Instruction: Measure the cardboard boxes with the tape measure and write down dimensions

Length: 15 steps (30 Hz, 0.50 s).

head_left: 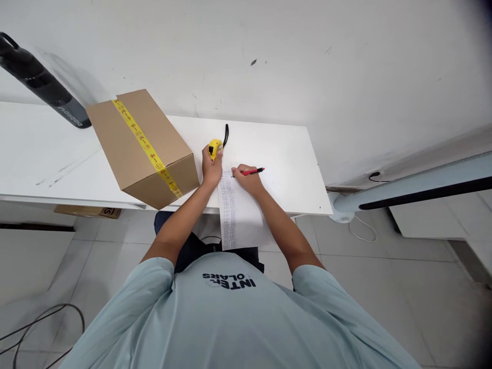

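My left hand (211, 169) is closed around a yellow tape measure (214, 148) with a black wrist strap (226, 135), held just above the white table (284, 159). My right hand (246, 179) grips a red pen (253, 171), its tip on a white sheet of paper (234, 215) covered on its left side with rows of handwriting. The sheet hangs over the table's front edge toward me. A brown cardboard box (140, 146), sealed with yellow printed tape, sits on the table just left of my left hand.
A dark cylindrical object (38, 79) lies at the table's far left against the white wall. A flat piece of cardboard (88, 211) shows under the table. Cables (46, 323) run over the tiled floor at lower left. A white fan base (342, 207) stands right.
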Available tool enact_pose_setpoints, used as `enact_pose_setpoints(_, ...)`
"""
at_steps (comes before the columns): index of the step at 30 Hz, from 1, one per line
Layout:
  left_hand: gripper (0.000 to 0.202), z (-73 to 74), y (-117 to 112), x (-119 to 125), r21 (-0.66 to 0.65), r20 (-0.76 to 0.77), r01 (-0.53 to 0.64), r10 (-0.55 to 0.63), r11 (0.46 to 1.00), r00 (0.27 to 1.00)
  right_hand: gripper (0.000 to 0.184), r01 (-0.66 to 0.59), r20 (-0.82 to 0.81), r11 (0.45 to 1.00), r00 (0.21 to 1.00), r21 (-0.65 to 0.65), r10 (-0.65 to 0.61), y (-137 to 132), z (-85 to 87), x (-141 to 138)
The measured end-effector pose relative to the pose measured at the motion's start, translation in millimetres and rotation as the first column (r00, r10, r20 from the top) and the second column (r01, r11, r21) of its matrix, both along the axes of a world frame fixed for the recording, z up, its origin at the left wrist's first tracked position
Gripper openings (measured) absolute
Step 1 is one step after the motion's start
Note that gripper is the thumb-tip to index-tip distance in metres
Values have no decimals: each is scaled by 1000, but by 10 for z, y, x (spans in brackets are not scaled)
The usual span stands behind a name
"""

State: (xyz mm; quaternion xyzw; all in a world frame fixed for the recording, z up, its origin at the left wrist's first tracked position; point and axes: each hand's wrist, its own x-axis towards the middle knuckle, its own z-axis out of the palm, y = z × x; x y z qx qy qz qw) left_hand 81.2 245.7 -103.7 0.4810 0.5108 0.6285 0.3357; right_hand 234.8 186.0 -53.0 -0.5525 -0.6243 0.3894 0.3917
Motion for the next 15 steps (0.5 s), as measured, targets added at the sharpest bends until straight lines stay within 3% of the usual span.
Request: enact_pose_setpoints(15,54,54,-24,7,-63,39,9,-6,998,999,44,11,-11,1000,1000,-13,-11,-24,28,-9)
